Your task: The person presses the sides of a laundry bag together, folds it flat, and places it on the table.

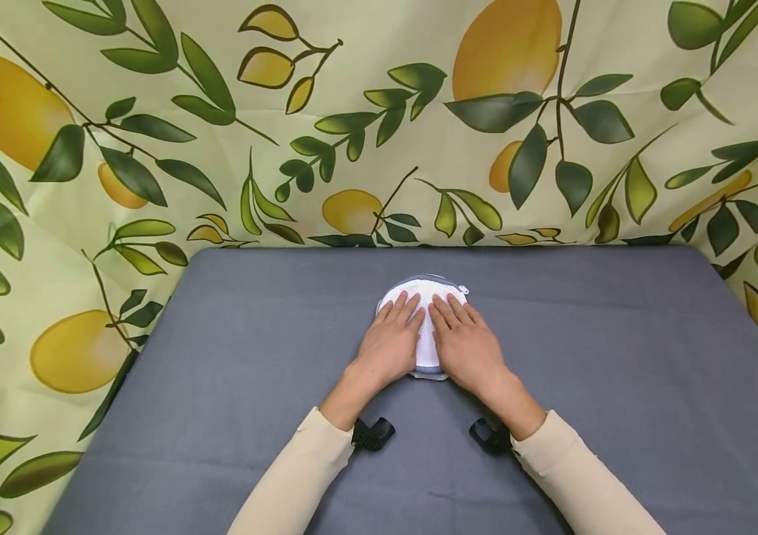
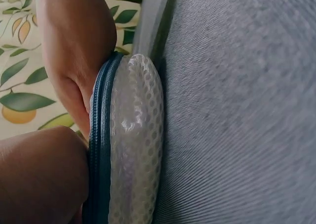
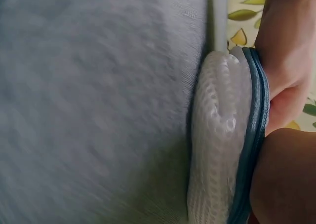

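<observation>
A round white mesh laundry bag [image 1: 426, 343] with a blue-grey zipped rim lies on the grey table, in the middle of the head view. Its small white zip pull [image 1: 463, 290] shows at the upper right of the rim. My left hand [image 1: 391, 340] rests on the bag's left half, fingers straight and pointing away from me. On the right half lies my right hand [image 1: 467, 346], its fingers extended too. Both wrist views show the bag from the side: a puffy mesh wall [image 2: 136, 140] below the blue zip [image 3: 254, 135], with the hands on top.
The grey cloth-covered table [image 1: 252, 334] reaches to a fabric backdrop [image 1: 379, 148] printed with yellow fruit and green leaves, behind and at both sides. Black wrist-worn devices [image 1: 374, 434] sit at the cuffs of the cream sleeves [image 1: 299, 475].
</observation>
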The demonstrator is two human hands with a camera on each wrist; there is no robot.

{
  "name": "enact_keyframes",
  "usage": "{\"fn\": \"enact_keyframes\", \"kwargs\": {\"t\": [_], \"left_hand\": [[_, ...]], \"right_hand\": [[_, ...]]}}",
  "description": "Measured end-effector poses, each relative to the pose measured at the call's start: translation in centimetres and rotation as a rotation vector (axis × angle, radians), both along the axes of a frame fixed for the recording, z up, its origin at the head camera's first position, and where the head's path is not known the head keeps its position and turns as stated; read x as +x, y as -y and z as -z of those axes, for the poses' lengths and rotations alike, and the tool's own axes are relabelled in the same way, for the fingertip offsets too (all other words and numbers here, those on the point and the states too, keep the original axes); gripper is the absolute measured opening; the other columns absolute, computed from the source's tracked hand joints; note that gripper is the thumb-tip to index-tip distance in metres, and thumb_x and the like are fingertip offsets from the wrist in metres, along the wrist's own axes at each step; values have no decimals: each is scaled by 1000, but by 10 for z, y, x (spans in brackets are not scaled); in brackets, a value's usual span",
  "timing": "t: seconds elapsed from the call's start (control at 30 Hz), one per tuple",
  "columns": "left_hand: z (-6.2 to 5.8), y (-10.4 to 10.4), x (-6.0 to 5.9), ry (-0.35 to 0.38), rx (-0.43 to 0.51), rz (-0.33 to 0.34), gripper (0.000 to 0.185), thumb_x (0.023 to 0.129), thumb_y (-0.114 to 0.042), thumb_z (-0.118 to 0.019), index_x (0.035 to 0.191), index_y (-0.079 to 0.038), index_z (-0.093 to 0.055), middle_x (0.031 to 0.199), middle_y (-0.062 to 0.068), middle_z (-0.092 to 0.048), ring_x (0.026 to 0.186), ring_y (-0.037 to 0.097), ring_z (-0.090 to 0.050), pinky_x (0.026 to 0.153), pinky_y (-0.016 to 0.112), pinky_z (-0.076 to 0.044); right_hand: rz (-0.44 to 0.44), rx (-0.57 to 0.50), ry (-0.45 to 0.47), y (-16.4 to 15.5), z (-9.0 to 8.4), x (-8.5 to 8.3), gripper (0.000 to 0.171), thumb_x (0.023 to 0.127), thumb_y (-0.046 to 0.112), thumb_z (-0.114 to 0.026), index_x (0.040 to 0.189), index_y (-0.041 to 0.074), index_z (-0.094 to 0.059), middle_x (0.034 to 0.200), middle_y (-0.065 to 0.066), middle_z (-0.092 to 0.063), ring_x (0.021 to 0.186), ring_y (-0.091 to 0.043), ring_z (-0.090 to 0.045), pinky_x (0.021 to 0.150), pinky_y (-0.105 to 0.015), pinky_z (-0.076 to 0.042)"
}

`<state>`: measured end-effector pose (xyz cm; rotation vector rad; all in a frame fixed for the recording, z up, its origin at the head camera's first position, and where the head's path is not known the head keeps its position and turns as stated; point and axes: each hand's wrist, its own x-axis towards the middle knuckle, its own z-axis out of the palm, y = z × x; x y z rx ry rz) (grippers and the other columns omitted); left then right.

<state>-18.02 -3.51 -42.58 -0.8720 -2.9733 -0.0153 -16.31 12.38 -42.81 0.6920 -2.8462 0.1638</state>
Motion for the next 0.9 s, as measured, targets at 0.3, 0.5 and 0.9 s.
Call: {"fn": "enact_keyframes", "kwargs": {"t": [0.3, 0.5, 0.9], "left_hand": [[3, 8, 0, -14, 33, 21, 43, 99, -19, -46, 140, -8, -49, 150, 9, -36, 142, 26, -22, 113, 40, -19], [4, 11, 1, 0, 58, 15, 43, 98, -19, -48, 140, -9, -50, 150, 7, -37, 142, 25, -23, 113, 39, -18], [4, 5, -2, 12, 41, 15, 43, 100, -19, -43, 141, -9, -49, 151, 7, -35, 142, 24, -22, 113, 39, -18]], "right_hand": [[16, 42, 26, 7, -1, -3, 39, 99, 14, -46, 133, -3, -54, 141, -14, -48, 134, -33, -37, 108, -46, -28], [17, 27, 43, 10, -4, -1, 38, 98, 12, -44, 131, -3, -55, 139, -15, -50, 133, -32, -40, 108, -46, -27], [-1, -36, 16, 1, 3, -1, 39, 98, 14, -48, 132, -4, -55, 139, -16, -50, 132, -33, -40, 108, -47, -28]]}}
